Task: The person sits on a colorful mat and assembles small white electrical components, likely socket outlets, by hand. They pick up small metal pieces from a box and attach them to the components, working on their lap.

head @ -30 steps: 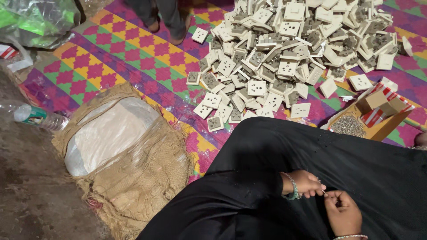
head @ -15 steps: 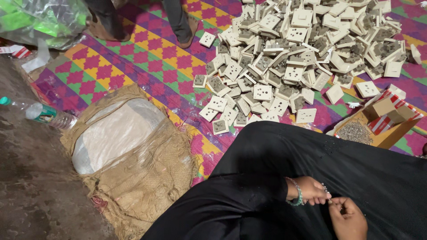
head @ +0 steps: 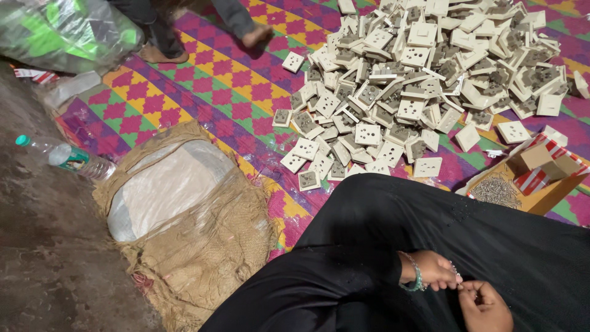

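Left hand (head: 433, 270) and right hand (head: 485, 305) meet low right over black cloth (head: 430, 227), fingertips touching. Fingers of both narrow, pinched around something too small to tell. Beaded bracelet (head: 415, 278) on left wrist. Pile of white socket plates (head: 418, 80) far, on patterned mat (head: 203, 86). Open cardboard box (head: 541, 190) with screws (head: 496, 192) right. Burlap sack (head: 196, 246), plastic bottle (head: 64, 157) left.

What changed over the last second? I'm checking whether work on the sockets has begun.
The other person's bare foot stepped left, toward the green plastic bag. The right hand stayed curled in the lap; the socket pile, burlap sack and water bottle did not move.
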